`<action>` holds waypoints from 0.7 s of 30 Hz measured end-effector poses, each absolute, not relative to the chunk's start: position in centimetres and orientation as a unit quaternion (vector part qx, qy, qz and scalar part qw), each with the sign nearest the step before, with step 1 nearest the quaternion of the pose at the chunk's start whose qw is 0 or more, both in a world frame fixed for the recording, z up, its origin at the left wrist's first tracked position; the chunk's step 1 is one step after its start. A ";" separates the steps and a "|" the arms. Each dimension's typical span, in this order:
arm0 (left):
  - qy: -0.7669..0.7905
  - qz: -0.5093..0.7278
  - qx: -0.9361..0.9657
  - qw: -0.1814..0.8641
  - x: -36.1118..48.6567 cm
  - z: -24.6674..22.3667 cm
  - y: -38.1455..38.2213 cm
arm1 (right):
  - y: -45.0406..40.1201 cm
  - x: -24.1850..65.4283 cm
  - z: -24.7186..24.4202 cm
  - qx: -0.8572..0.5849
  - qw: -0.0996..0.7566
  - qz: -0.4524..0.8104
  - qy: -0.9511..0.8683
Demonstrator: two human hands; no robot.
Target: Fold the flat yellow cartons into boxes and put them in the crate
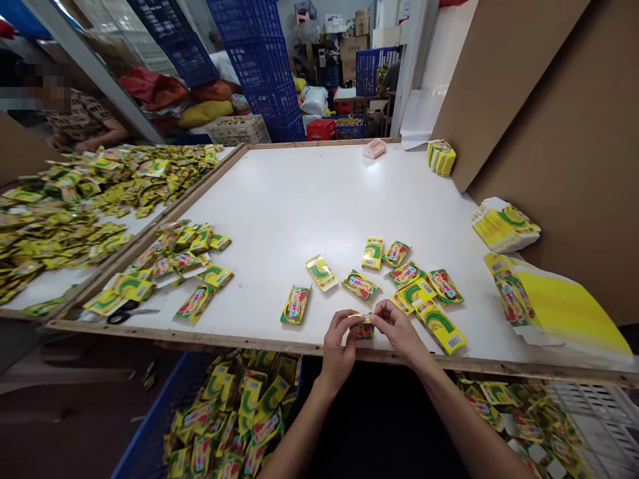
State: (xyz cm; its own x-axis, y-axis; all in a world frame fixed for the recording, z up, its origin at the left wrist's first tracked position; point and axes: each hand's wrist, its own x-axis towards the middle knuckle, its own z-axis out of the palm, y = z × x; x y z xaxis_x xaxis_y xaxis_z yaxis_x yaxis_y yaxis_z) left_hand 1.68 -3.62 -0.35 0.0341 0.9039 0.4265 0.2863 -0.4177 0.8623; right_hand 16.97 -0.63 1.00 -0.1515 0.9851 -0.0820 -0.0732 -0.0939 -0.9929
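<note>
My left hand (343, 334) and my right hand (398, 327) meet near the front edge of the white table (299, 179). Between them is a small yellow and green box (365, 330), pinched by the fingers of both hands at its upper side. Around it on the table lie several similar boxes: one (296, 305) to the left, one (360, 285) just beyond my hands, and a few overlapping ones (440, 326) to the right. Farther left, a loose pile of boxes (184, 259) lies beside black-handled scissors (124, 313).
Stacks of flat cartons (506, 225) and a yellow fanned stack (574, 306) lie at the right by a cardboard panel (564, 153). Below the table edge are filled crates (150, 419). A person (82, 120) sits behind a heaped table at the left.
</note>
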 end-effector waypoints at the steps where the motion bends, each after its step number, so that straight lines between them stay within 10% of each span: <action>1: 0.451 0.529 0.654 0.299 1.7 -0.3 -3.6 | -0.8 17.2 1.1 -0.457 0.462 0.547 -0.529; 7: 0.442 0.536 0.615 0.374 1.8 -0.4 -2.9 | -0.6 18.5 1.5 -0.434 0.434 0.380 -0.691; 21: 0.436 0.523 0.553 0.480 1.8 -0.4 -2.4 | -0.5 18.8 0.7 -0.405 0.462 0.433 -0.659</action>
